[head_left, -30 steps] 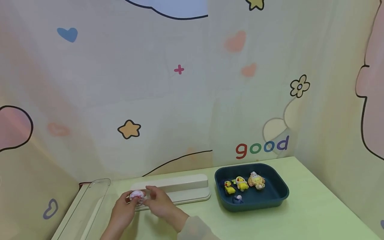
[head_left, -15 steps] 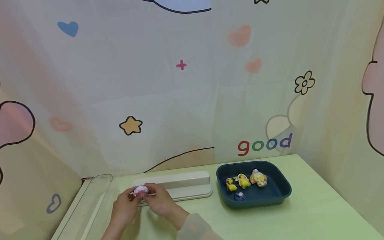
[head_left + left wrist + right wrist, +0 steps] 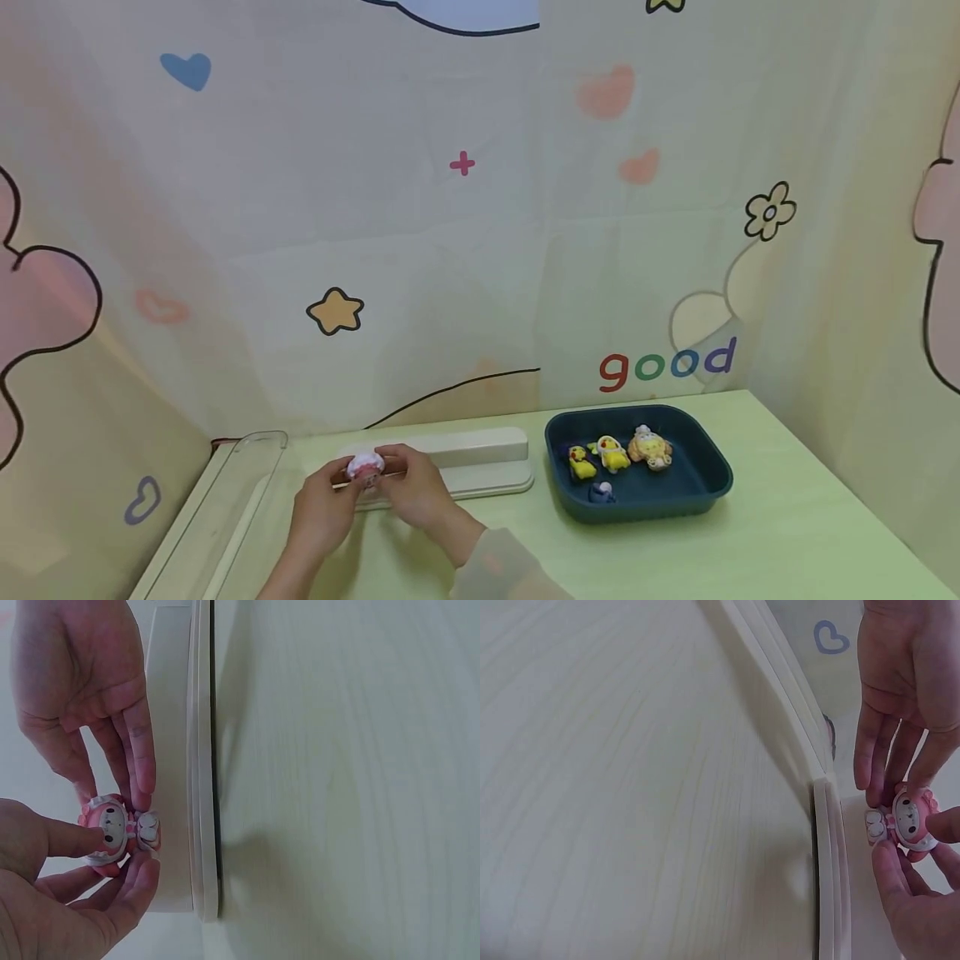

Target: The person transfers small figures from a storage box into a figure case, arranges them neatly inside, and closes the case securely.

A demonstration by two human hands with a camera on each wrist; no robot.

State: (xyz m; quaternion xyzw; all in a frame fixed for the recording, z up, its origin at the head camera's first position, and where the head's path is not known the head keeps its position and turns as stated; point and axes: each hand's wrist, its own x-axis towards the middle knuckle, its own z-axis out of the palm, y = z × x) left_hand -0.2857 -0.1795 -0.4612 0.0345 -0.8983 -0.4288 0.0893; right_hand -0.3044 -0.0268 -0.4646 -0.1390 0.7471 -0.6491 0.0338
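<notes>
A small pink-and-white toy figurine [image 3: 365, 466] is held between both hands above the left end of a long white stepped stand [image 3: 480, 475]. My left hand [image 3: 324, 508] grips it from the left; in the left wrist view its thumb lies across the head of the figurine [image 3: 111, 823]. From the other side, my right hand [image 3: 417, 492] holds it with curled fingers. The right wrist view shows the face and white feet of the figurine [image 3: 911, 817] among the fingertips. Fingers cover part of its body.
At right, a dark blue tray [image 3: 697, 500] contains several figurines, including a yellow one [image 3: 581, 463], a tan one [image 3: 650, 448] and a small dark blue one [image 3: 602, 492]. A clear cover [image 3: 225, 483] lies at far left. A patterned cloth wall [image 3: 420, 275] closes off the back.
Both hands have moved slightly right and upward with the figurine. The right hand's fingers have closed in around it. The head view has shifted slightly; the tray and stand look unmoved.
</notes>
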